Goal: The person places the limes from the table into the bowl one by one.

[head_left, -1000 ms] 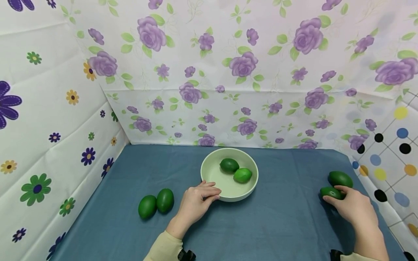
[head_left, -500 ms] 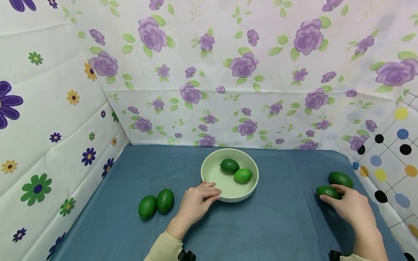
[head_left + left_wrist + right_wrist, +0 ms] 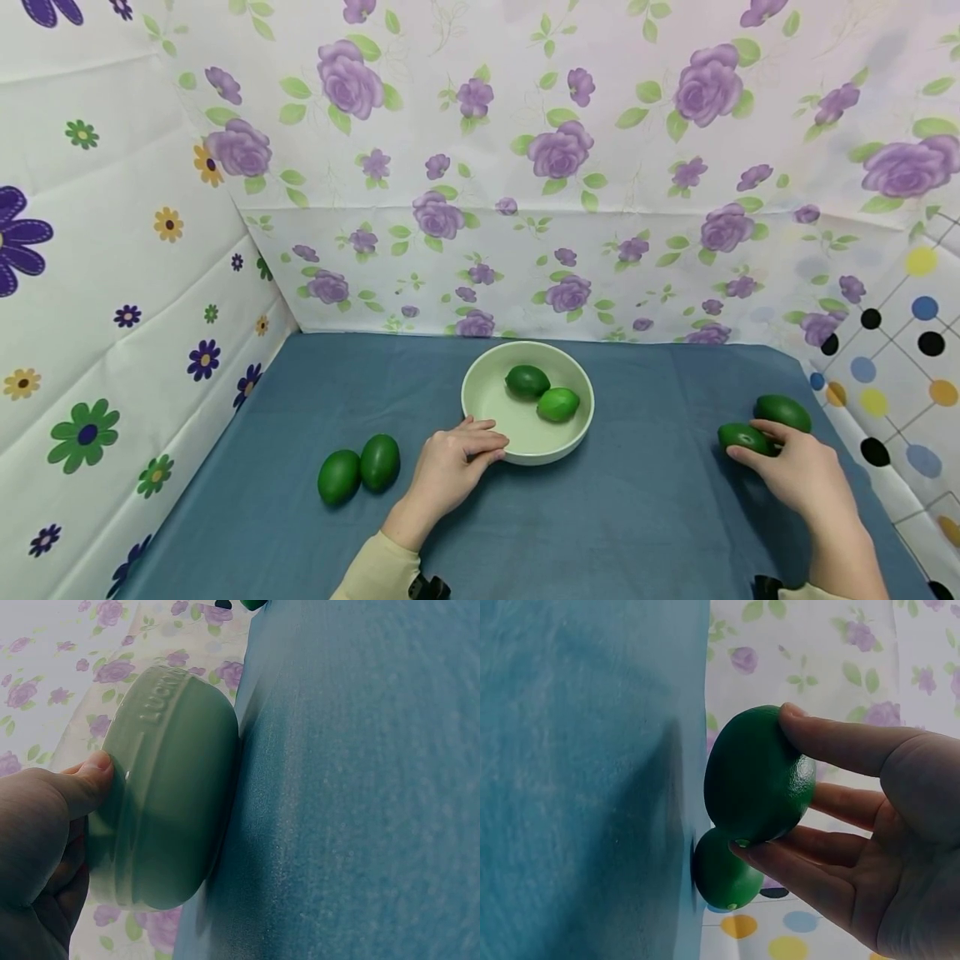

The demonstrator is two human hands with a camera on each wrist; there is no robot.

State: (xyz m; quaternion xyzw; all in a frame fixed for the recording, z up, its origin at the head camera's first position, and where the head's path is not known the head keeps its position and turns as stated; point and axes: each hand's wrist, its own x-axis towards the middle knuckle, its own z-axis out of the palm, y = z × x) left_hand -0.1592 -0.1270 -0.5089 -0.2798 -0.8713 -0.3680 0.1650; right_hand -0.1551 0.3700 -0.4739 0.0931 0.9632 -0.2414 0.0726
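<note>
My right hand (image 3: 802, 471) pinches a glossy dark green lime (image 3: 744, 438) between thumb and fingertips, close over the blue cloth. In the right wrist view, the thumb lies on one side of this lime (image 3: 757, 776) and a fingertip on its end. Another dark green lime (image 3: 783, 413) lies just behind it. My left hand (image 3: 450, 462) holds the near-left rim of a pale green bowl (image 3: 498, 433), thumb on the outer wall. Inside the bowl are a dark lime (image 3: 527, 382) and a brighter green lime (image 3: 558, 405). Raised lettering shows on the bowl's side (image 3: 169, 787).
Left of the bowl, two dark green limes (image 3: 339, 477) (image 3: 380, 462) lie side by side on the blue cloth (image 3: 622, 517). A flowered sheet (image 3: 480, 167) hangs behind the table, with patterned sheets (image 3: 90, 275) (image 3: 900, 367) along the left and right sides.
My right hand has shifted slightly left with the lime, drawing it away from the one behind. The left hand and the bowl have stayed in place.
</note>
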